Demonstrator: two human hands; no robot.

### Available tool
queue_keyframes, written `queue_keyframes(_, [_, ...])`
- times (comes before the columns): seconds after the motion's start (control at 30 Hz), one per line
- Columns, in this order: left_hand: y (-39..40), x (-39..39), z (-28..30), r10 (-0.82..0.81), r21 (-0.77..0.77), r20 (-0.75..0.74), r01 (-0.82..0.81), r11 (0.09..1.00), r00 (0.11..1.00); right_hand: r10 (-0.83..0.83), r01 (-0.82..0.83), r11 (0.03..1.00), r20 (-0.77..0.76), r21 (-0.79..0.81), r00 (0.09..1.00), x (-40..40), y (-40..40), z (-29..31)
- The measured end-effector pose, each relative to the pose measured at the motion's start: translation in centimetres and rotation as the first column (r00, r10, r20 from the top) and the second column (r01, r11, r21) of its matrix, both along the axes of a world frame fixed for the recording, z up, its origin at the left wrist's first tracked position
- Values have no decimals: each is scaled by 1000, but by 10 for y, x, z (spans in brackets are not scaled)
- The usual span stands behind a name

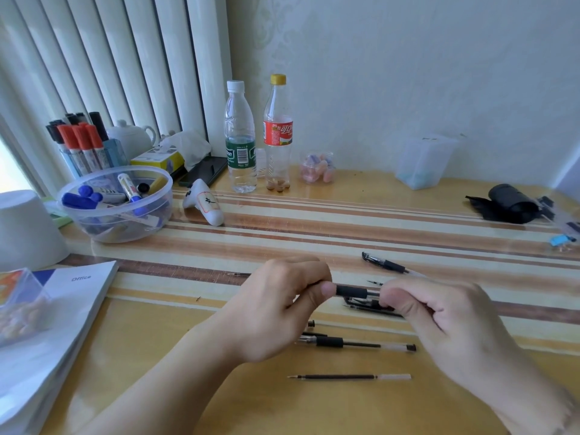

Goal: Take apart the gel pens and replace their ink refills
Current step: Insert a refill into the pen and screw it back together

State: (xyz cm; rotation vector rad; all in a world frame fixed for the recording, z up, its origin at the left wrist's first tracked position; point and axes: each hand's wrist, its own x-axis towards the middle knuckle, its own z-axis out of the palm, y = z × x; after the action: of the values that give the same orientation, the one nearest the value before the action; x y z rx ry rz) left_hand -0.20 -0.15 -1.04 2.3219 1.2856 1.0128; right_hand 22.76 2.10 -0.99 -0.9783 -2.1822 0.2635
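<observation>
Both hands hold one gel pen point(352, 291) level above the table, its black rubber grip showing between them. My left hand point(276, 309) pinches the tip end; my right hand point(439, 312) is closed around the barrel, which is hidden inside it. Below lies a loose ink refill point(348, 377) nearest me, and above it an uncapped gel pen point(354, 343). A capped gel pen point(384, 264) lies farther back. Small pen parts point(368, 304) lie under the held pen, partly hidden.
A clear bowl of markers point(116, 204) and a marker holder point(80, 146) stand at back left, two bottles point(240, 136) at the back middle. A book stack point(47, 334) lies at left. A black roll point(510, 204) sits at far right.
</observation>
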Motion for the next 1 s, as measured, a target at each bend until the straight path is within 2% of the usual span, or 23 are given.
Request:
queue_keyframes(0.1, [1, 1, -1, 16, -38, 74, -13, 999, 997, -21, 24, 999, -99, 29, 995, -3, -1, 0])
queue_keyframes(0.17, [2, 0, -1, 31, -28, 107, -28, 999, 994, -19, 18, 1000, -135, -10, 991, -3, -2, 0])
queue_keyframes(0.27, [2, -1, -2, 26, -1, 136, -26, 1000, 990, -1, -1, 999, -50, -41, 999, -2, -1, -3])
queue_keyframes(0.37, [2, -1, -4, 28, -19, 138, -26, 999, 990, -65, 65, 997, 14, 31, 998, -2, -1, 0])
queue_keyframes(0.43, [3, -1, -5, 40, -34, 136, -36, 999, 990, -102, 102, 995, 21, -11, 995, -2, -2, 1])
queue_keyframes(0.57, [3, -1, -4, 36, -48, 124, -31, 998, 992, -26, 32, 997, 84, -70, 996, -3, -4, 0])
queue_keyframes(0.77, [1, -2, -2, 20, -80, 147, -9, 997, 989, -100, 100, 995, 60, -1, 993, -5, -5, 1])
queue_keyframes(0.9, [1, -2, -1, 38, -81, 150, -26, 996, 988, -82, 83, 995, 20, -50, 996, -6, -6, -2])
queue_keyframes(1.0, [0, -2, 1, 58, -107, 158, -42, 993, 986, -80, 85, 995, 83, -57, 993, -4, -6, -1])
